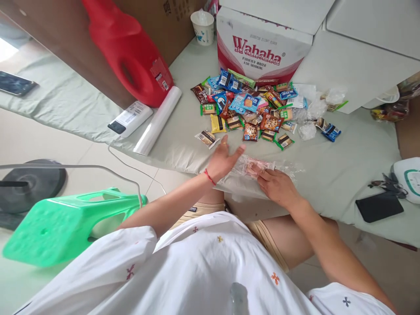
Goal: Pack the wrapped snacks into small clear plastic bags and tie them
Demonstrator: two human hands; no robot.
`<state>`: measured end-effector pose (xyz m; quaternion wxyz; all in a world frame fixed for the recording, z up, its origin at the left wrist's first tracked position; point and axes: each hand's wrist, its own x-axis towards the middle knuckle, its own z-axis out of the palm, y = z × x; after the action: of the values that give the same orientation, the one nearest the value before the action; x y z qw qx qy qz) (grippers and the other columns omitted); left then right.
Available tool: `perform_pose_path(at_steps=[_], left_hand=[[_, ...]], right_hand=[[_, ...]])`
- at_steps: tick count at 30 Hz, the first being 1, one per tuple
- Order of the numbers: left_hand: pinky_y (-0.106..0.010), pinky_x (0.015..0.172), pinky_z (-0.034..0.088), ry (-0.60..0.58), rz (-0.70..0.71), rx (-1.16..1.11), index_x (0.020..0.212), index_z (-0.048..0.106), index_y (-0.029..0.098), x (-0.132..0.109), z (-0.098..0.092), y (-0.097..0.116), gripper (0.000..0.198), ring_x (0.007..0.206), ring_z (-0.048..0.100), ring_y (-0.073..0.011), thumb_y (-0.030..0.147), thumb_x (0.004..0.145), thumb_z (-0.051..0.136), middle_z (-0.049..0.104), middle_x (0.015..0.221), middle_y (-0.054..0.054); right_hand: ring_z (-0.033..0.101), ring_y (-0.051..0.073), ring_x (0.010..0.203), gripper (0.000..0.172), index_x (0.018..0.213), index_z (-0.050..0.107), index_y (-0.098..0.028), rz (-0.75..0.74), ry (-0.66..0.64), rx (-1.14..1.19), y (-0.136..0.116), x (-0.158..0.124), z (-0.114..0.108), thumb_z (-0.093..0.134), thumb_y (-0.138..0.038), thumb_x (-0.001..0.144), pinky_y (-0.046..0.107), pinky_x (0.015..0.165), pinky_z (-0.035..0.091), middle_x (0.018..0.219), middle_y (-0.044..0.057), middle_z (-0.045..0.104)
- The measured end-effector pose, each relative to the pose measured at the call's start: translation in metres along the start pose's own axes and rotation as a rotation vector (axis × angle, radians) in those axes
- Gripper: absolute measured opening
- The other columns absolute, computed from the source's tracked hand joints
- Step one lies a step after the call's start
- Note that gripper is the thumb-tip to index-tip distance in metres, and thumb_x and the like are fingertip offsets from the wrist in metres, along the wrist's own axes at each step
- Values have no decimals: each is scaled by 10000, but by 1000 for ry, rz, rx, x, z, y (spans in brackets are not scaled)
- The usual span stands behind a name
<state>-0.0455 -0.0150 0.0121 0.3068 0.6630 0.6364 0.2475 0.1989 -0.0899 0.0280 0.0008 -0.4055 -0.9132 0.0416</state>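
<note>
A clear plastic bag (262, 168) with something pink inside lies on the pale green table cover (328, 166) near the front edge. My right hand (275, 183) presses down on the bag's near side with its fingers flat. My left hand (223, 159), a red string on its wrist, hovers at the bag's left end with fingers spread and holds nothing. Just beyond both hands lies a heap of small wrapped snacks (249, 107), several of them in blue, brown, yellow and green wrappers.
A Wahaha cardboard box (262, 48) stands behind the snacks, a paper cup (202, 27) to its left. A red jug (131, 52), a white roll (159, 119) and a remote (129, 119) lie left. A black phone (379, 206) lies right; a green stool (65, 223) stands below left.
</note>
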Motion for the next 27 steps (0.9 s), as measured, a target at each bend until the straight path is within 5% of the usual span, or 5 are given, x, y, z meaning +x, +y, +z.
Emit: perform_pose_path(at_steps=[3, 5, 10, 18, 27], left_hand=[[-410, 884, 534, -196, 9, 163, 1329, 622, 123, 5, -2, 3, 783, 1064, 696, -337, 666, 775, 721, 737, 1160, -169], [-351, 756, 515, -317, 2, 180, 1025, 730, 160, 5, -9, -4, 448, 866, 697, -275, 494, 730, 767, 752, 913, -92], [-261, 549, 342, -370, -78, -175, 638, 547, 195, -6, -26, -9, 213, 556, 447, -117, 331, 762, 653, 469, 556, 53], [-347, 845, 531, 7, 446, -122, 782, 634, 185, -39, 24, 45, 92, 925, 636, -211, 181, 864, 594, 695, 959, -86], [-459, 1202, 454, 54, 761, -16, 1479, 508, 131, -49, 65, 15, 455, 1496, 482, -257, 316, 1072, 417, 570, 1536, -184]], right_hand=[[672, 267, 1081, 362, 1227, 731, -265, -3, 11, -16, 0, -2, 0, 507, -126, 979, 458, 847, 537, 1623, -5, 477], [664, 267, 1092, 348, 1201, 732, -257, 4, 18, -7, 0, -4, 0, 494, -121, 986, 451, 830, 524, 1637, -13, 456], [659, 267, 1074, 338, 1204, 731, -232, 1, 34, -13, -4, -1, 2, 480, -122, 1007, 448, 844, 511, 1646, 3, 444], [665, 278, 1037, 300, 1193, 735, -167, 58, 115, 125, -6, 4, 16, 500, -126, 1012, 447, 893, 540, 1292, 148, 713], [636, 289, 1283, 419, 1384, 619, -235, 126, 224, 710, 1, -6, 11, 598, -225, 966, 510, 1064, 570, 1454, 137, 609]])
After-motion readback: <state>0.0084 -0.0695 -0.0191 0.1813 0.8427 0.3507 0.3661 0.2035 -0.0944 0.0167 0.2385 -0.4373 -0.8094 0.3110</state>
